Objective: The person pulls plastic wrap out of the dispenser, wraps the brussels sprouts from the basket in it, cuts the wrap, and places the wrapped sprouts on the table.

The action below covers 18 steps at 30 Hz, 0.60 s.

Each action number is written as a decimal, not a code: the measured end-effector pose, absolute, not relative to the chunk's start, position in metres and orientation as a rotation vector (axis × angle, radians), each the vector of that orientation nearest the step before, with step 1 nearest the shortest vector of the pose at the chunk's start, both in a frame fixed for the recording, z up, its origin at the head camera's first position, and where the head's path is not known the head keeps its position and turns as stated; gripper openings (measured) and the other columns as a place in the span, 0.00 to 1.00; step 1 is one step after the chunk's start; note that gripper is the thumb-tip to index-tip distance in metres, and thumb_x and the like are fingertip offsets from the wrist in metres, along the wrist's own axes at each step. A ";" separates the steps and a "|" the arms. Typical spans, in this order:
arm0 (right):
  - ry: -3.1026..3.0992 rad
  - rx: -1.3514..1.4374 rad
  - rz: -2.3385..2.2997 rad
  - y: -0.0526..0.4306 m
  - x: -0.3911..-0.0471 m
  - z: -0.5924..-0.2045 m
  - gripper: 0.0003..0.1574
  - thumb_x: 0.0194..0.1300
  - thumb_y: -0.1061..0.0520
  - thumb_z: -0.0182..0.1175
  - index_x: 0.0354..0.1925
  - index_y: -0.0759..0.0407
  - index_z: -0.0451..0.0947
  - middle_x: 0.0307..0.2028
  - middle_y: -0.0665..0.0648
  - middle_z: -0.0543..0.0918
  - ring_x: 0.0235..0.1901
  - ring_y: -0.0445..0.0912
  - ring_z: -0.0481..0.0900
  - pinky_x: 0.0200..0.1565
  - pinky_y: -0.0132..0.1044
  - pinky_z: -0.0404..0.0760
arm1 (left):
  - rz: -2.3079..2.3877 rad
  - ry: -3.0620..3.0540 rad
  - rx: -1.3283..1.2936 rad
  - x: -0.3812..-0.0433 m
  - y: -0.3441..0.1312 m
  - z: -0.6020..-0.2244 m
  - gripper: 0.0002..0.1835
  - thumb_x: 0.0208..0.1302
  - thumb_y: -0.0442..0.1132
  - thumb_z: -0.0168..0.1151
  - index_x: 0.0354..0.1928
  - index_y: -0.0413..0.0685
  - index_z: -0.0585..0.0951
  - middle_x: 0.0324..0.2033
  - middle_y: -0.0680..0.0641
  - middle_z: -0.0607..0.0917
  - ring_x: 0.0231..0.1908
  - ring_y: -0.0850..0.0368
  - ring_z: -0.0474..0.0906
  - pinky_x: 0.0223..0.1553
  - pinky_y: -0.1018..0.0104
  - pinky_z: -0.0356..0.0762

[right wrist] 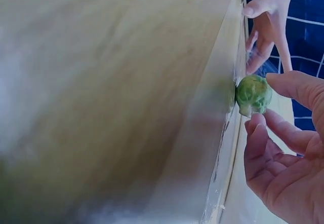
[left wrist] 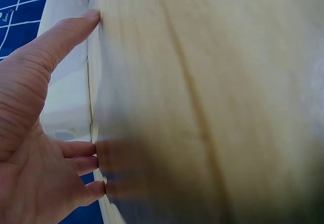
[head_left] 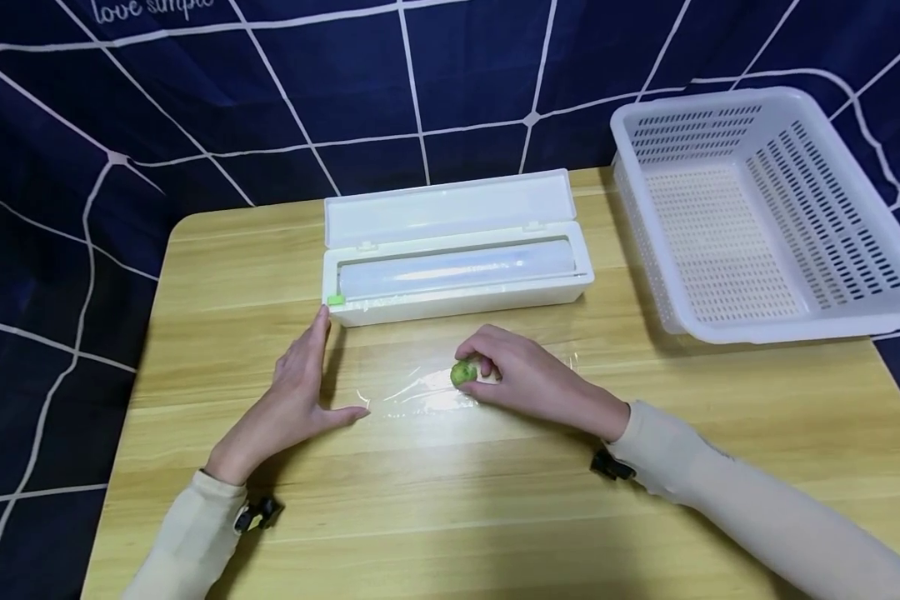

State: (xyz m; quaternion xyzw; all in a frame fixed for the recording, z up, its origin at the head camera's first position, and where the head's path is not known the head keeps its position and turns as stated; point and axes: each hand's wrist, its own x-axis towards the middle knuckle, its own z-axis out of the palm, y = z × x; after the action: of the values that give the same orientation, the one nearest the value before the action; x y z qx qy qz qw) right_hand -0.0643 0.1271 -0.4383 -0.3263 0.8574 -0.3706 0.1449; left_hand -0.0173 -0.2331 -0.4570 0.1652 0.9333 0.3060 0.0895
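Note:
A small green Brussels sprout (head_left: 462,372) is pinched between the thumb and fingers of my right hand (head_left: 528,375), at the sheet of clear plastic wrap (head_left: 420,393) on the table. In the right wrist view the sprout (right wrist: 253,95) shows its leaf veins and pale stem end. My left hand (head_left: 292,396) rests at the wrap's left side, thumb and fingers spread, holding nothing. Its fingertips touch the tabletop in the left wrist view. Behind the wrap stands a white dispenser box (head_left: 457,298), lid raised, with a roll of film (head_left: 457,268) inside.
A white perforated plastic basket (head_left: 667,287) stands at the back right of the wooden table (head_left: 390,525). A green slider (head_left: 336,300) sits at the box's left front corner. Dark blue cloth (head_left: 360,92) with white lines hangs behind the table.

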 end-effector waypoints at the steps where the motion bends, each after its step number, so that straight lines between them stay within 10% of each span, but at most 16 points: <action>1: 2.473 -0.941 -1.067 0.128 -0.064 -0.438 0.18 0.68 0.57 0.77 0.53 0.57 0.84 0.39 0.50 0.79 0.38 0.44 0.77 0.39 0.35 0.79 | 0.913 2.771 0.489 -0.017 -0.232 -0.457 0.83 0.54 0.51 0.89 0.87 0.53 0.26 0.87 0.38 0.40 0.83 0.29 0.43 0.74 0.22 0.45; 18: 2.531 -0.863 -1.122 0.144 -0.063 -0.431 0.29 0.66 0.57 0.79 0.61 0.58 0.81 0.46 0.54 0.80 0.45 0.48 0.77 0.44 0.40 0.79 | 0.917 2.761 0.544 -0.015 -0.236 -0.453 0.81 0.57 0.52 0.88 0.87 0.49 0.27 0.86 0.37 0.42 0.83 0.31 0.43 0.77 0.27 0.46</action>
State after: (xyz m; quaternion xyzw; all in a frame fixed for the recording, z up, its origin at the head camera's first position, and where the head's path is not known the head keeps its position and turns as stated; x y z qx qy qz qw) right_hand -0.0628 0.1440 -0.4311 -0.2953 0.8665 -0.3840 0.1204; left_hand -0.0154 -0.2360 -0.4533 0.1829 0.9290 0.3084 0.0910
